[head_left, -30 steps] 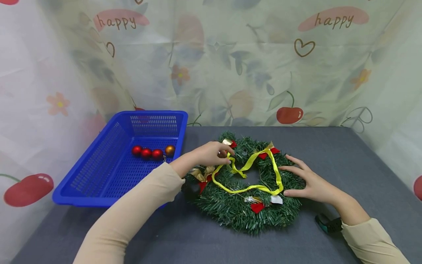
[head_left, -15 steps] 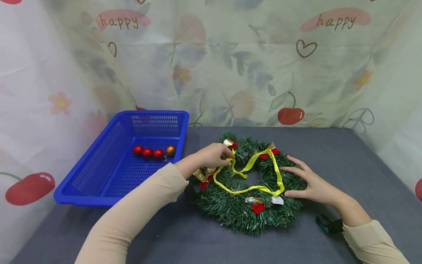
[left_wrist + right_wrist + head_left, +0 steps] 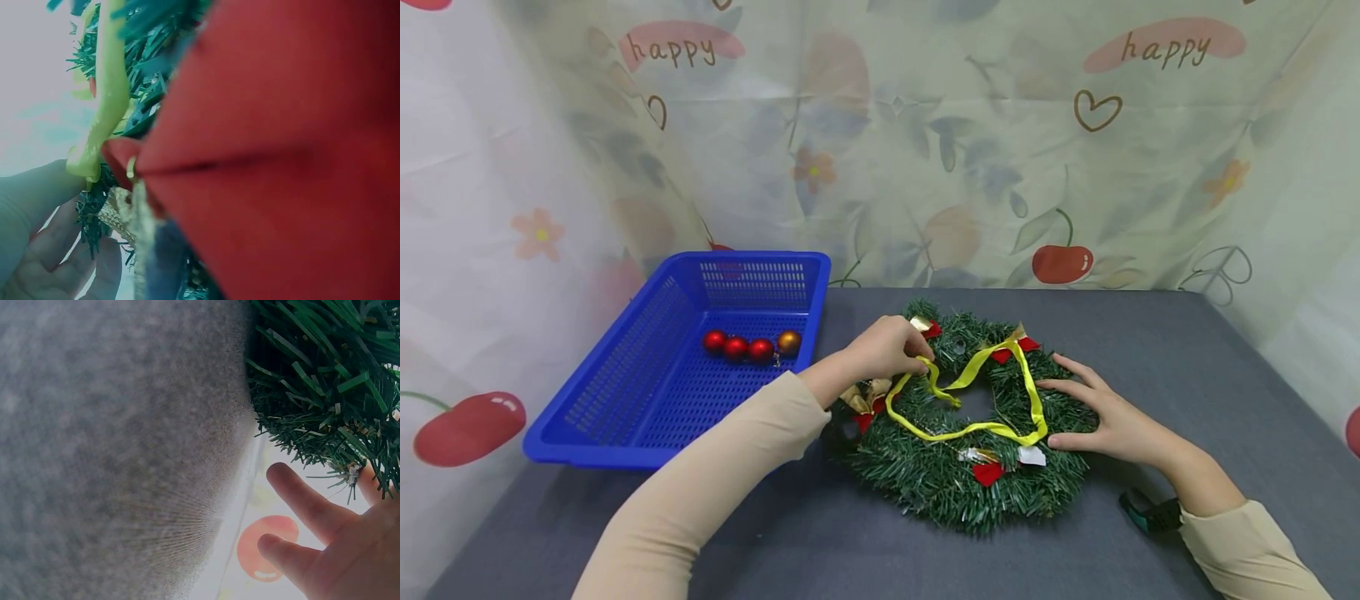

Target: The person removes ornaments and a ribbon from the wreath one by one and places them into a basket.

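Note:
A green tinsel wreath [image 3: 966, 492] lies on the table, decorated with red and gold bows. Yellow ribbon [image 3: 981, 427] loops over its top and around its central opening. My left hand [image 3: 887, 346], over the wreath's upper left, pinches the ribbon near one end. In the left wrist view the thumb meets the yellow ribbon [image 3: 112, 75], and a red bow [image 3: 281, 144] fills much of the picture. With fingers spread, my right hand [image 3: 1112, 421] rests against the wreath's right edge. The right wrist view shows its fingers [image 3: 306, 503] beside the green needles [image 3: 337, 375].
To the left stands a blue plastic basket [image 3: 666, 457] with several red and gold baubles [image 3: 762, 350] inside. A dark strap-like object [image 3: 1150, 510] is by my right wrist. A printed cloth [image 3: 880, 167] hangs behind the grey table [image 3: 880, 558].
My left hand has shifted slightly right and up, drawing the ribbon at its fingertips a little. My right hand stays in place on the wreath.

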A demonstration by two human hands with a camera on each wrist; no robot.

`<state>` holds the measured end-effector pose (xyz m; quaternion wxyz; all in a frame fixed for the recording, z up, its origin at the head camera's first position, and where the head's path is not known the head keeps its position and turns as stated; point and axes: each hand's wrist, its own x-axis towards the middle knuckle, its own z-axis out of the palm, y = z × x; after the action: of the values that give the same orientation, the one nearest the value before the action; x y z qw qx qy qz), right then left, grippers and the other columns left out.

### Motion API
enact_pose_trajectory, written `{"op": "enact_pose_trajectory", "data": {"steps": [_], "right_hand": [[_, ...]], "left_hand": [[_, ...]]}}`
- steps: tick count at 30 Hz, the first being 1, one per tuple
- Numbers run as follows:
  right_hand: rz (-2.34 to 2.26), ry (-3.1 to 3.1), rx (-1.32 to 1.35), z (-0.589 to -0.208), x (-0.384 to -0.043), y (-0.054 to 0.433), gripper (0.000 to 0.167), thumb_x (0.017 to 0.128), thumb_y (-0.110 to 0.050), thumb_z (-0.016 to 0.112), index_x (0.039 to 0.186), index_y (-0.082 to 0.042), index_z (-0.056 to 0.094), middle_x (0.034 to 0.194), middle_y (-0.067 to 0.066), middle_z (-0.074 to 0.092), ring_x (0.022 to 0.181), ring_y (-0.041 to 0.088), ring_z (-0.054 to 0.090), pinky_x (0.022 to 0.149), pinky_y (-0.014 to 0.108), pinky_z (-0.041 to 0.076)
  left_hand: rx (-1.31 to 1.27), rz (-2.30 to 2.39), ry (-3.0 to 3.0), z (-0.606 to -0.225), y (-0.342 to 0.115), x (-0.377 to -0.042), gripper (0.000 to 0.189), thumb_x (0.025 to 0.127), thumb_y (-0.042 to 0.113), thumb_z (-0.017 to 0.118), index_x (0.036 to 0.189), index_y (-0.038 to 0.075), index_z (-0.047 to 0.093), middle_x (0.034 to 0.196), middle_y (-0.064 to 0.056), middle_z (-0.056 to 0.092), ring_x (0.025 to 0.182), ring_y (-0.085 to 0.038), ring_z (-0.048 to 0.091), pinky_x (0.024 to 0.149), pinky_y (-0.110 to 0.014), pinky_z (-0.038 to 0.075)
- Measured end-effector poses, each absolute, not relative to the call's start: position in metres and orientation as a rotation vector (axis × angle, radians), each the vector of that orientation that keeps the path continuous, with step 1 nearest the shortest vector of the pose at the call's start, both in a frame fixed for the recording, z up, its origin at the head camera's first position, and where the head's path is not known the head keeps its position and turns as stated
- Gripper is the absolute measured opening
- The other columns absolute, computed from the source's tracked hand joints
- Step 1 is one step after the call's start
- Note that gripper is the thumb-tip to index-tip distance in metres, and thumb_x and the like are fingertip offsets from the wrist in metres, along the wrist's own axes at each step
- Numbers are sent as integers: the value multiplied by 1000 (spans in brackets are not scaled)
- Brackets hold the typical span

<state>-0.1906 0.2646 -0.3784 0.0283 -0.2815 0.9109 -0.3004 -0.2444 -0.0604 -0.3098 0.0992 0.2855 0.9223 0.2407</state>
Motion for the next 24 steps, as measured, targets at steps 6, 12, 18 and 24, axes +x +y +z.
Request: {"op": "enact_pose_trajectory", "data": {"steps": [6, 12, 18, 24], "right_hand": [[-931, 2811, -874, -377, -190, 264, 64, 80, -28, 73, 136, -13, 45, 154, 20, 12, 134, 52, 18, 89, 71, 31], [-931, 2811, -868, -377, -190, 263, 64, 80, -28, 73, 136, -13, 46, 154, 20, 12, 134, 52, 18, 89, 71, 31], [-925, 2816, -867, -378, -190, 263, 64, 80, -29, 73, 136, -13, 46, 154, 20, 12, 134, 51, 19, 89, 71, 32], [-924, 2817, -865, -379, -191, 264, 65, 80, -29, 73, 136, -13, 46, 154, 21, 12, 135, 51, 18, 90, 71, 31]], "left_hand": [[837, 731, 2744, -306, -60, -242, 19, 84, 15, 68, 102, 9, 73, 100, -5, 72, 88, -15, 65, 72, -22, 52], [846, 771, 2745, -304, -60, -241, 19, 84, 17, 68, 101, 11, 74, 101, -4, 72, 86, -14, 65, 70, -21, 51], [879, 820, 2753, -298, -60, -237, 19, 84, 19, 69, 101, 11, 74, 101, -3, 72, 86, -14, 65, 71, -20, 51], [912, 863, 2745, -290, -61, -230, 18, 85, 18, 67, 100, 11, 74, 105, -3, 71, 88, -13, 66, 73, -20, 52]]}}
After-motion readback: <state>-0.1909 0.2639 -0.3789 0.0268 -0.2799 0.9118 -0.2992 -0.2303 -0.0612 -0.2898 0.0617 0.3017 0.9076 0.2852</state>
